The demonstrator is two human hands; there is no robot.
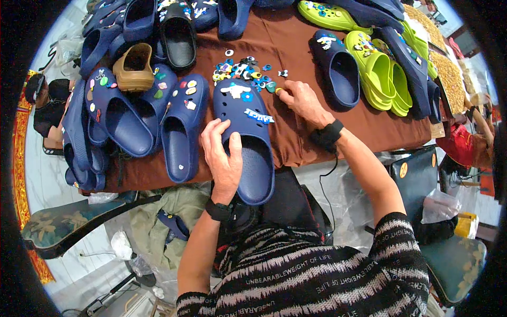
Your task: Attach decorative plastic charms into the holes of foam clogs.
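A navy clog (247, 127) lies toe away from me at the table's front edge, its heel reaching over the edge. Its top bears a white character charm, a blue flower charm and a blue lettered charm. My left hand (219, 153) grips the clog's left side, thumb at the foot opening. To the right of the toe, my right hand (302, 103) is closed in a pinch on a small yellow-green charm (279, 90). Right beside those fingertips is a loose pile of small shoe charms (240, 70), in white, blue, black and yellow.
Navy clogs (185, 124) crowd the table's left side, with a brown clog (134, 68) on top and a black clog (178, 42) behind. More navy clogs (338, 71) and lime green clogs (369, 68) stand right. A brown cloth (391, 132) covers the table. Chairs (414, 174) flank me.
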